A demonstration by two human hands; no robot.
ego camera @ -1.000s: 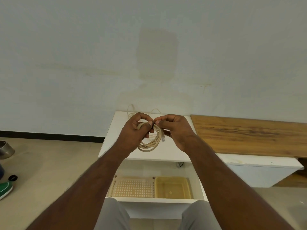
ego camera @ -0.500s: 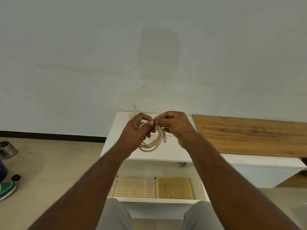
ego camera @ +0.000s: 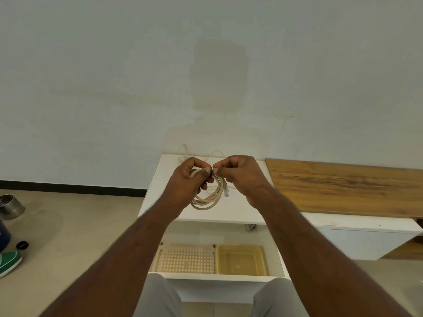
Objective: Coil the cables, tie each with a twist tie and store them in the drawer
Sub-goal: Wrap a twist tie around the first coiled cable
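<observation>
A beige cable coil (ego camera: 209, 197) hangs over the white cabinet top (ego camera: 160, 179). My left hand (ego camera: 187, 181) grips the top of the coil, and a clear plug (ego camera: 226, 191) dangles at its right side. My right hand (ego camera: 240, 177) pinches a small dark twist tie (ego camera: 212, 170) at the coil's top, fingertips meeting those of the left hand. Another loose beige cable (ego camera: 183, 153) lies at the back of the cabinet against the wall. Below, the drawer (ego camera: 217, 276) stands open.
Inside the drawer sit a perforated beige tray (ego camera: 186, 259) and a yellow plastic tray (ego camera: 241, 259). A wooden board (ego camera: 343, 186) lies on the low bench to the right. On the floor at left are a metal pot (ego camera: 10, 207) and a green shoe (ego camera: 9, 263).
Both hands stay at the coil's top. The right hand's fingers have shifted slightly around the tie, and the hanging coil has barely moved.
</observation>
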